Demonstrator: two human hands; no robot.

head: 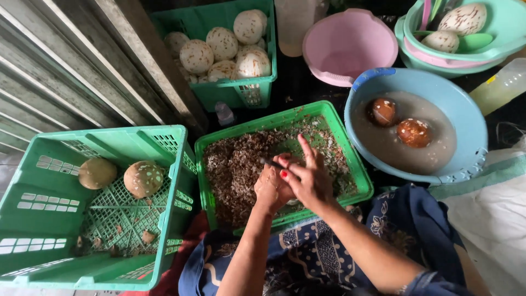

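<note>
Above the shallow green tray point(350, 164) full of brown peelings, we hold our two hands close together. Our left hand point(270, 189) is wrapped around a small round thing — it is almost fully hidden, so we cannot tell what it is. Our right hand point(309, 178) presses against the left one and grips a thin dark tool point(272, 163) between thumb and fingers, with the index finger raised.

The tool lies nearly level; its long axis runs from our right hand toward the left, and the tip points left and a little away from us, just over the left knuckles.

In our judgement the main risk is a slip: the tip is very near our left fingers, and the hidden thing may be wet, so a hard stroke could drive the tip into the skin. The thing could also drop into the peelings.

To the left a big green crate point(33, 219) holds two brownish balls point(143, 178). To the right a blue basin point(466, 115) of cloudy water holds two dark balls point(413, 132). Behind stands another crate point(241, 93) of pale speckled balls.
</note>
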